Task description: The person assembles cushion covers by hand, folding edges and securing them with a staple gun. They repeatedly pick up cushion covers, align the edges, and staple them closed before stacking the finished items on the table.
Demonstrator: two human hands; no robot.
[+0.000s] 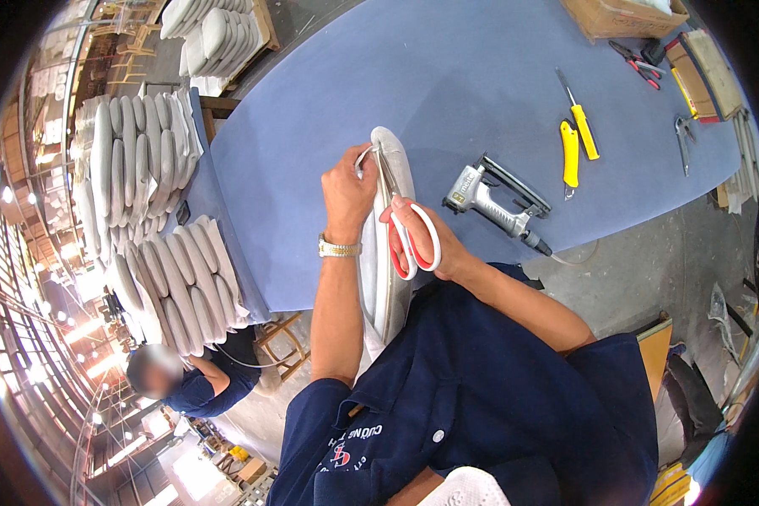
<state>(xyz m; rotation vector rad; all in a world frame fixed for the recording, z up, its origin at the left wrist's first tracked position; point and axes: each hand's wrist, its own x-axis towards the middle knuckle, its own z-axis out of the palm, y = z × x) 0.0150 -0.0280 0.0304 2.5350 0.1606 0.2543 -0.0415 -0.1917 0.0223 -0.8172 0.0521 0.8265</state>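
A light grey upholstered seat pad stands on edge in front of me, its lower end against my shirt. My left hand pinches a strip of the pad's loose fabric near its upper end. In my right hand is a pair of scissors with red and white handles, fingers through the loops. The blades point away from me and lie along the fabric edge, close to my left fingers. Whether they are cutting at this instant cannot be made out.
A silver staple gun with a hose lies right of the pad on the blue table. Beyond are a yellow cutter knife, a yellow-handled screwdriver, pliers and a cardboard box. Stacked pads and a co-worker are left.
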